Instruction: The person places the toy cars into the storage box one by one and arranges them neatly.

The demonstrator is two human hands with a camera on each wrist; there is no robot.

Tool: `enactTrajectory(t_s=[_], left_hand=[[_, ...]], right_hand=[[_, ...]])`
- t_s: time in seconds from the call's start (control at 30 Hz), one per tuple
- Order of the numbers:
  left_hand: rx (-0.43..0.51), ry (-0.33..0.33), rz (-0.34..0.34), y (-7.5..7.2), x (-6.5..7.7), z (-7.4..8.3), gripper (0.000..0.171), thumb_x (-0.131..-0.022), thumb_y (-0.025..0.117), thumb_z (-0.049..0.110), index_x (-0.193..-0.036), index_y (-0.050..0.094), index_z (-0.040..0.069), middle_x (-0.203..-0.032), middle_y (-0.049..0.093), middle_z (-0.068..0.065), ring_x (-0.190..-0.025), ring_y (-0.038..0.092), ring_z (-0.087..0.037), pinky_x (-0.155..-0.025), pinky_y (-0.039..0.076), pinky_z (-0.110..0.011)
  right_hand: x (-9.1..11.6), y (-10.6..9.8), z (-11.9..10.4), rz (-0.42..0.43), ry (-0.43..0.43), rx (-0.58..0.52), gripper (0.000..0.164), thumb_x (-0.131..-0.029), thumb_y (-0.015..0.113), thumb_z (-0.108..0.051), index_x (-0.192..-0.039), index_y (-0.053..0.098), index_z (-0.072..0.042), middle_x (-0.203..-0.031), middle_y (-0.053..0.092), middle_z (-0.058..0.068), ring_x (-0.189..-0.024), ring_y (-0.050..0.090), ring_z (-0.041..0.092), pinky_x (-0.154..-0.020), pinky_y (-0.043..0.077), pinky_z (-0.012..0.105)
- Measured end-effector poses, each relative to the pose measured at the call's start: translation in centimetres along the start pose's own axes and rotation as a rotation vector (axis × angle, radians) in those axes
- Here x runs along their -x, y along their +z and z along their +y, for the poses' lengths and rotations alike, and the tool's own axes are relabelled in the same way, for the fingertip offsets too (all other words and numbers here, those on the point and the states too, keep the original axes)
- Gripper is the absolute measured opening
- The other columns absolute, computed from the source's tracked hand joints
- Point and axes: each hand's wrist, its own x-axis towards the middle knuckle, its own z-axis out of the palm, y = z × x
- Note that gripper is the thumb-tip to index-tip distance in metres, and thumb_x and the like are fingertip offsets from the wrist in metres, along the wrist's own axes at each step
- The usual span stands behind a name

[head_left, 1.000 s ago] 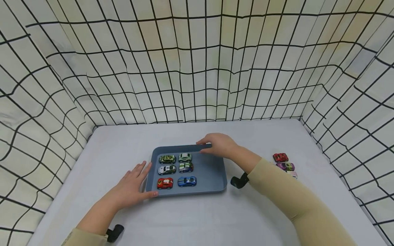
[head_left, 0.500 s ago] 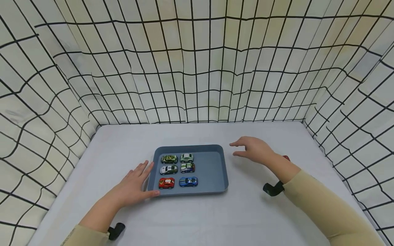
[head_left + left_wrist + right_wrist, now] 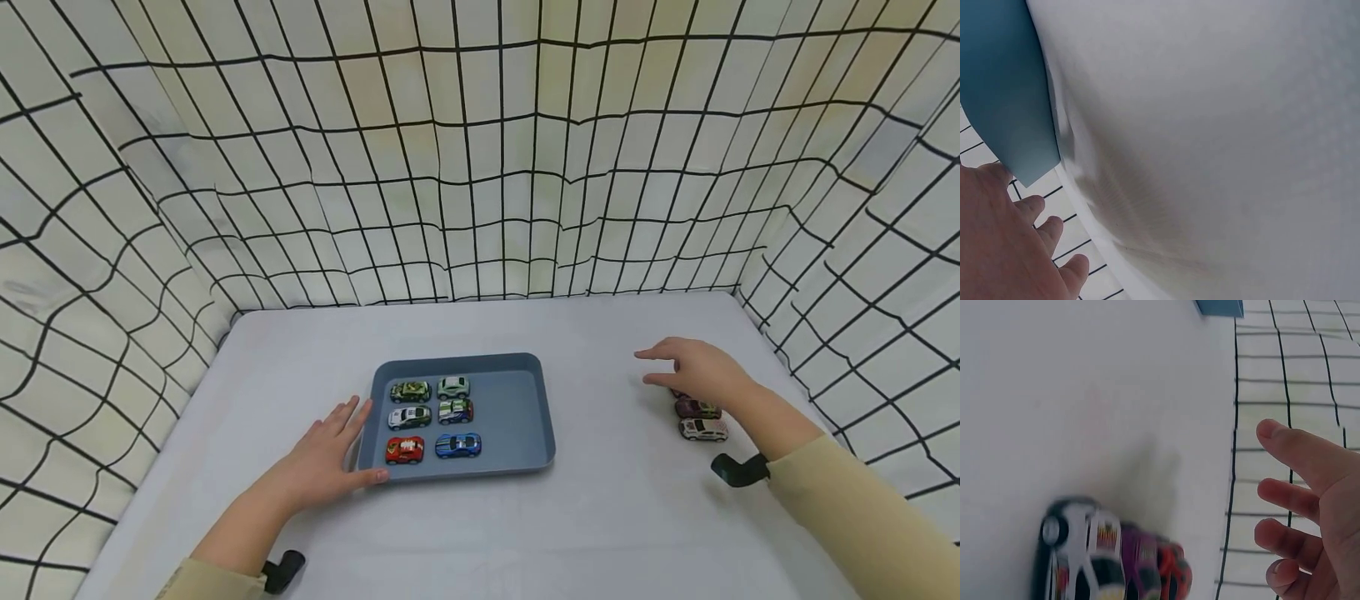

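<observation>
A blue-grey tray (image 3: 517, 408) lies on the white table, and several small toy cars stand in its left part, among them a red car (image 3: 404, 450) and a blue car (image 3: 458, 445). My left hand (image 3: 318, 462) rests at the tray's left edge, fingers spread and thumb at the near corner. Off to the right, my right hand (image 3: 701, 369) hovers above three more toy cars, its fingers apart and holding nothing. Of these, a white car (image 3: 1088, 553) is nearest, then a purple car (image 3: 1141, 565); a red car (image 3: 1174, 572) is mostly hidden by the hand in the head view.
A white cloth wall with a black grid (image 3: 480, 167) closes in the back and both sides of the table (image 3: 480, 533). Dark wrist camera mounts (image 3: 738, 471) stick out from both sleeves.
My right hand has left the tray's far edge and moved right, over to the three cars beside it. My left hand stays at the tray's left edge.
</observation>
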Motion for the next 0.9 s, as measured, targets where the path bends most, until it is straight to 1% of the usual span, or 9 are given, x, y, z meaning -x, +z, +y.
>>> enactTrajectory(t_s=[0.17,0.27,0.37,0.43,0.53,0.6,0.73,0.9], left_hand=[[0.004,0.002,0.006,0.1,0.0,-0.1,0.114,-0.066,0.046,0.084,-0.149,0.016,0.012,-0.152,0.015,-0.018,-0.137,0.016,-0.041,-0.108,0.016,-0.061],[0.002,0.002,0.003,0.2,0.0,-0.2,0.115,-0.065,0.045,0.085,-0.149,0.015,0.012,-0.152,0.015,-0.019,-0.137,0.016,-0.041,-0.108,0.016,-0.061],[0.005,0.002,0.002,0.3,0.0,-0.3,0.116,-0.065,0.045,0.085,-0.149,0.015,0.012,-0.152,0.015,-0.019,-0.137,0.016,-0.041,-0.107,0.016,-0.061],[0.007,0.001,0.002,0.3,0.0,-0.3,0.115,-0.065,0.045,0.085,-0.149,0.014,0.012,-0.152,0.015,-0.018,-0.137,0.016,-0.041,-0.107,0.016,-0.061],[0.006,-0.001,0.0,0.3,-0.1,-0.3,0.114,-0.066,0.045,0.084,-0.149,0.014,0.013,-0.153,0.015,-0.018,-0.138,0.016,-0.041,-0.107,0.016,-0.061],[0.003,-0.002,-0.001,0.3,-0.1,-0.3,0.114,-0.066,0.045,0.084,-0.149,0.014,0.013,-0.153,0.014,-0.018,-0.138,0.016,-0.041,-0.108,0.016,-0.061],[0.007,-0.002,-0.005,0.3,-0.1,-0.3,0.114,-0.066,0.047,0.083,-0.149,0.014,0.013,-0.153,0.014,-0.018,-0.138,0.015,-0.041,-0.108,0.016,-0.061],[0.015,-0.001,-0.005,0.2,0.0,-0.3,0.114,-0.066,0.047,0.083,-0.149,0.015,0.012,-0.153,0.015,-0.018,-0.138,0.016,-0.04,-0.108,0.016,-0.06]], right_hand=[[1.0,-0.8,1.7,-0.015,0.028,-0.005,0.053,-0.08,0.062,-0.055,-0.125,0.059,-0.027,-0.12,0.059,-0.001,-0.077,0.049,0.014,-0.054,0.04,0.026],[1.3,-1.2,2.2,-0.038,0.029,-0.008,0.051,-0.081,0.063,-0.052,-0.124,0.06,-0.026,-0.121,0.059,0.001,-0.08,0.05,0.016,-0.056,0.042,0.026],[1.3,-1.3,2.7,-0.065,0.029,-0.007,0.044,-0.083,0.066,-0.043,-0.122,0.062,-0.024,-0.123,0.058,0.004,-0.087,0.054,0.019,-0.064,0.047,0.032],[1.4,-1.3,3.2,-0.087,0.027,-0.016,0.041,-0.083,0.067,-0.037,-0.121,0.063,-0.022,-0.124,0.058,0.008,-0.097,0.056,0.026,-0.075,0.051,0.04],[1.4,-1.4,4.0,-0.129,0.036,-0.043,0.038,-0.084,0.067,-0.03,-0.12,0.064,-0.018,-0.125,0.057,0.013,-0.113,0.051,0.036,-0.089,0.046,0.052],[1.4,-1.4,4.6,-0.163,0.049,-0.069,0.038,-0.085,0.067,-0.028,-0.12,0.064,-0.017,-0.126,0.055,0.016,-0.119,0.045,0.041,-0.092,0.042,0.056],[1.1,-1.2,5.6,-0.217,0.083,-0.11,0.039,-0.085,0.066,-0.028,-0.122,0.062,-0.017,-0.128,0.054,0.018,-0.121,0.042,0.044,-0.093,0.039,0.059],[0.6,-0.7,6.5,-0.258,0.093,-0.128,0.038,-0.085,0.066,-0.027,-0.122,0.062,-0.018,-0.128,0.055,0.017,-0.121,0.042,0.044,-0.094,0.038,0.061]])
